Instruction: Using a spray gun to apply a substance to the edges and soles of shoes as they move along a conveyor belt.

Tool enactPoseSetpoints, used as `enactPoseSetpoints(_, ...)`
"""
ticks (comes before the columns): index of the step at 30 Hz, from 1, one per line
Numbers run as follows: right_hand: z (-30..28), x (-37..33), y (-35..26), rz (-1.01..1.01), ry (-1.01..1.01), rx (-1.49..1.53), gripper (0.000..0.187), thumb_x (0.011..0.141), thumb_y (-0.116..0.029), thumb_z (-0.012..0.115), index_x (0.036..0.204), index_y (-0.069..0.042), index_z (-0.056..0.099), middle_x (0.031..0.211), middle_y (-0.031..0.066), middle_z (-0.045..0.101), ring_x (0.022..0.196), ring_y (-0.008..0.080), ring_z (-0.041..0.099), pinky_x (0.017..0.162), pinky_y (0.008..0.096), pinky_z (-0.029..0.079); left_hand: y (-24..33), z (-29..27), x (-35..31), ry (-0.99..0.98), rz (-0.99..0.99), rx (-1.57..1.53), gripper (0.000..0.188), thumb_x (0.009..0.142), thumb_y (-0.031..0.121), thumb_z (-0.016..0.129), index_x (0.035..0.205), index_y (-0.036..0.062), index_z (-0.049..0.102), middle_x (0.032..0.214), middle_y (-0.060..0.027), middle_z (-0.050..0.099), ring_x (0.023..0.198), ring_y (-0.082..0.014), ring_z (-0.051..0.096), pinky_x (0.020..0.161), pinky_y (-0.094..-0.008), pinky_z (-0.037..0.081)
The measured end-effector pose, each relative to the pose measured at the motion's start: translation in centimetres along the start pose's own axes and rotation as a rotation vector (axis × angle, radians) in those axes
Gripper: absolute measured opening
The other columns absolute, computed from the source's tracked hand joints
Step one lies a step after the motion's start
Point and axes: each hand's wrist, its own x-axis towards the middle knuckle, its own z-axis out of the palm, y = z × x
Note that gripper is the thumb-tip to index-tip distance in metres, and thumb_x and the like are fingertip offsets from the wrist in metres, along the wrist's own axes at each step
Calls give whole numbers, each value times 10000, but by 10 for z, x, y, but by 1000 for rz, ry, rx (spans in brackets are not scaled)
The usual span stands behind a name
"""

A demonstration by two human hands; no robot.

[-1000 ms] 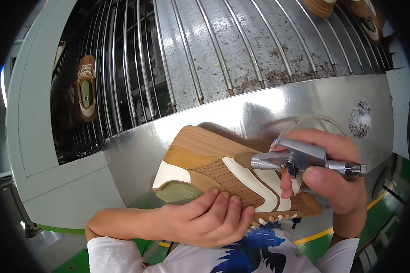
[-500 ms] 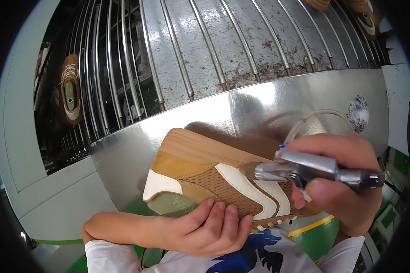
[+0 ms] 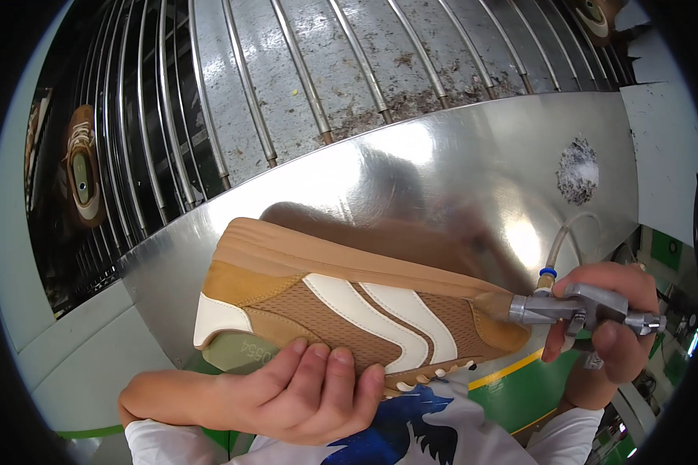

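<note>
A brown sneaker (image 3: 337, 314) with mesh panels, two white wavy stripes and a white heel patch lies on its side in front of me. Its tan sole faces away from me, heel at left, toe at right. My left hand (image 3: 310, 391) is closed on the collar edge, fingers curled over the green lining. In my right hand (image 3: 616, 349) is a metal brush gun (image 3: 551, 310) with a clear hose and a blue ring fitting. Its brown bristle tip (image 3: 493, 307) touches the upper near the toe, beside the sole edge.
Beyond the sneaker stands a shiny metal panel (image 3: 411, 170) with a worn patch at right. Behind it, metal rollers (image 3: 310, 77) cross a dirty conveyor bed. Another brown shoe (image 3: 83, 167) rests on the rollers at far left, and part of one (image 3: 593, 19) shows at far right.
The brush gun has moved right along the sneaker, from the white stripes to near the toe. My left hand keeps its grip on the collar. The whole view has shifted somewhat.
</note>
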Motion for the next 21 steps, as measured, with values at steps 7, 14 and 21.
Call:
enactPoseSetpoints(7,-22,-4,12,13,160,154,599,794,-405,619,1101,104,549,821,206,646,515,202,624,466,270,505,-4,-2,21,-16,-183,-141,223,790,172,616,998,92,630,883,-61,582,685,-163,568,601,-259,495)
enactPoseSetpoints(14,-91,17,68,-38,515,-31,437,879,-263,506,1192,42,523,747,116,602,627,164,607,565,245,461,-29,-23,57,-339,-465,-398,442,648,172,658,1056,8,612,976,-121,571,777,-222,557,619,-336,460)
enactPoseSetpoints(21,-92,10,47,34,424,124,494,838,-284,530,1162,88,515,764,152,612,578,191,611,506,249,474,0,-26,-6,-348,-376,-447,626,668,288,723,1231,161,481,1271,-212,469,1102,-468,508,903,-614,394)
